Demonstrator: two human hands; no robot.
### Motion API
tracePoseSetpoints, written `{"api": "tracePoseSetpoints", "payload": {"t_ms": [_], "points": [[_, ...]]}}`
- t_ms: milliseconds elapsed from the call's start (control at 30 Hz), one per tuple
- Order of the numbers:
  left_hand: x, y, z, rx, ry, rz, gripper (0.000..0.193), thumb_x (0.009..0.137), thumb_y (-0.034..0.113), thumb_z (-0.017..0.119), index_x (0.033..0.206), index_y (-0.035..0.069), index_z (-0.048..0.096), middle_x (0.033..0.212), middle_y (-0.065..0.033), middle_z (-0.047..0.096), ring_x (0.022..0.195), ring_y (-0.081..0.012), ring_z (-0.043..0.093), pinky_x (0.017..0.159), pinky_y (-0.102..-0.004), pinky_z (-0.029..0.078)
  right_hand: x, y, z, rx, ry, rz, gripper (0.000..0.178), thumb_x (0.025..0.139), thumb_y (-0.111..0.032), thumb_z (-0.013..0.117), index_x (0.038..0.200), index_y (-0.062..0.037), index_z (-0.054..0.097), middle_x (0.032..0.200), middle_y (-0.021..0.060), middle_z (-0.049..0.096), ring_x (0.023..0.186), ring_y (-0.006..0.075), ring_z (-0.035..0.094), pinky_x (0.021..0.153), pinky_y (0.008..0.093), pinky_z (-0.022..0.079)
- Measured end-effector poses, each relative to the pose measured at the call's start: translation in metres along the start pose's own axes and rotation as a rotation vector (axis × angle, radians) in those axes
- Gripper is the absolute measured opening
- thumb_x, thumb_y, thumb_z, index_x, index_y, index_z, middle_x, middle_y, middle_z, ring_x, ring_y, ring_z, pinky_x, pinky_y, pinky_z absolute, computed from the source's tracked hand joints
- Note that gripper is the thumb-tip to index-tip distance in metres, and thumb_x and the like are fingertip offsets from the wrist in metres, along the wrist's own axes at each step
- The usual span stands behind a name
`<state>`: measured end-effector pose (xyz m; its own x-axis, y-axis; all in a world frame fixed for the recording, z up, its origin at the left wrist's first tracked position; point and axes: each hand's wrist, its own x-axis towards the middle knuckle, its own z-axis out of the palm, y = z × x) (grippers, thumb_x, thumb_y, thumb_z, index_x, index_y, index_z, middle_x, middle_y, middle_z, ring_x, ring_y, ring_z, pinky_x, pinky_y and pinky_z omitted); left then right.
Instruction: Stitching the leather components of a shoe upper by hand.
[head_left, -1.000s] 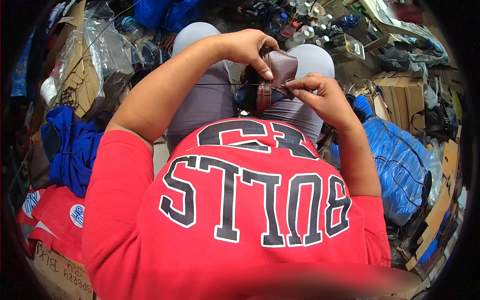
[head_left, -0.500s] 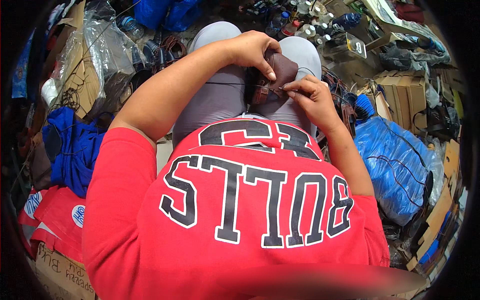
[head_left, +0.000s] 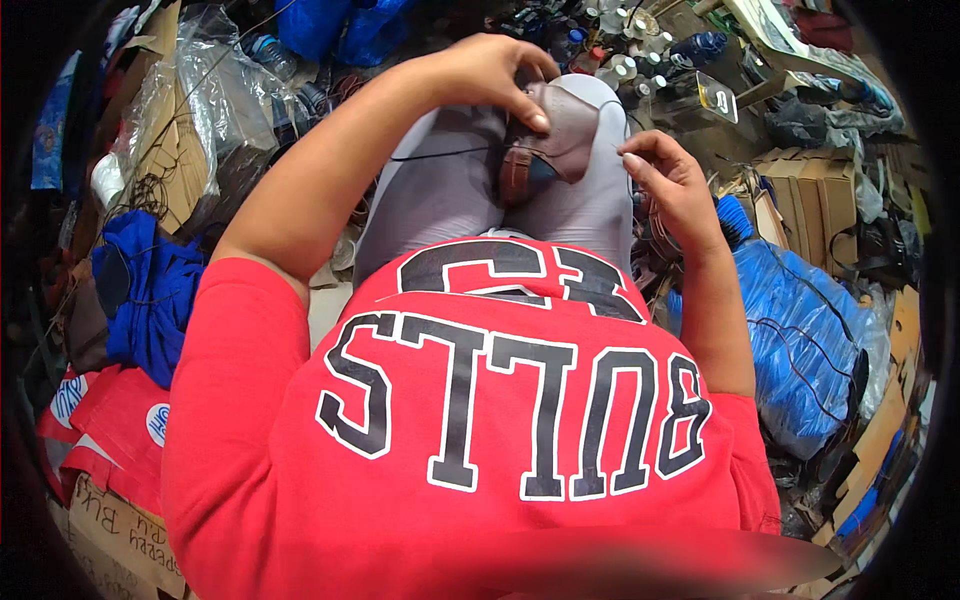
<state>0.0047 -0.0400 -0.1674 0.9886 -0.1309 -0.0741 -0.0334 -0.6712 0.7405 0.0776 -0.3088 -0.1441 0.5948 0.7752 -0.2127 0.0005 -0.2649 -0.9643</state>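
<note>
- Around the seated person, a cluttered work area holds clear plastic sheeting [head_left: 225,110] at left and stacked brown cardboard [head_left: 815,195] at right.
- The brown leather shoe [head_left: 568,125] rests over the knees of the grey trousers [head_left: 430,195]; the left hand [head_left: 495,75] grips it between thumb and fingers.
- The right hand [head_left: 672,185] has moved off the leather, leaving only the left to steady it; its thumb and forefinger nearly meet, but I cannot tell whether they pinch anything.
- A dark cord [head_left: 445,156] runs leftward from the shoe.
- Capped bottles [head_left: 618,72] cluster beyond the knees, and a blue plastic bag [head_left: 800,345] bulges at right, contents unclear.
</note>
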Motion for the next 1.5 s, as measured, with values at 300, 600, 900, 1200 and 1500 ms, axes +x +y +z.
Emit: {"api": "tracePoseSetpoints", "payload": {"t_ms": [300,600,900,1200,1500], "points": [[-0.084,0.023,0.035,-0.972,0.134,-0.448,0.047,0.078,0.024,0.071,0.115,0.002,0.052,0.084,-0.0017,0.061,0.053,-0.0001,0.039,0.043,-0.0168,0.024,-0.019,0.0,-0.003,-0.198,0.001,-0.064,0.009,0.081,-0.006,0.065,0.088,-0.002,0.066,0.081,-0.0004,0.055,0.07,0.0063,0.048,0.061,0.0207,0.037],[-0.078,0.029,0.051,-1.176,0.076,-0.364,0.035,0.08,0.018,0.069,0.109,0.003,0.057,0.082,-0.0009,0.063,0.05,-0.0002,0.041,0.044,-0.0154,0.027,-0.01,-0.021,0.038,-0.572,0.059,-0.219,0.011,0.076,-0.011,0.069,0.085,-0.0052,0.068,0.07,0.0042,0.058,0.059,0.0117,0.05,0.054,0.0248,0.039],[-0.076,0.033,0.057,-1.142,0.12,-0.345,0.03,0.079,0.017,0.07,0.104,0.005,0.06,0.081,-0.0021,0.066,0.06,-0.0025,0.057,0.045,-0.0153,0.032,-0.007,-0.024,0.046,-0.581,0.04,-0.219,0.013,0.075,-0.012,0.069,0.085,-0.0037,0.068,0.075,0.0094,0.063,0.063,0.0172,0.057,0.057,0.0274,0.043],[-0.076,0.036,0.062,-1.203,0.147,-0.293,0.032,0.079,0.016,0.07,0.106,0.003,0.058,0.081,-0.0032,0.066,0.063,-0.0035,0.058,0.049,-0.015,0.035,-0.008,-0.03,0.049,-0.672,0.041,-0.232,0.013,0.075,-0.01,0.067,0.085,-0.0022,0.068,0.075,0.0103,0.065,0.065,0.0185,0.06,0.06,0.0292,0.046],[-0.077,0.033,0.068,-1.361,0.144,-0.306,0.031,0.081,0.015,0.067,0.109,0.007,0.057,0.084,-0.0002,0.064,0.056,-0.0014,0.049,0.047,-0.0153,0.031,0.002,0.005,0.034,-0.127,-0.129,0.021,0.018,0.079,-0.009,0.068,0.096,-0.005,0.07,0.088,0.003,0.06,0.086,0.0107,0.055,0.076,0.0227,0.042]]}}
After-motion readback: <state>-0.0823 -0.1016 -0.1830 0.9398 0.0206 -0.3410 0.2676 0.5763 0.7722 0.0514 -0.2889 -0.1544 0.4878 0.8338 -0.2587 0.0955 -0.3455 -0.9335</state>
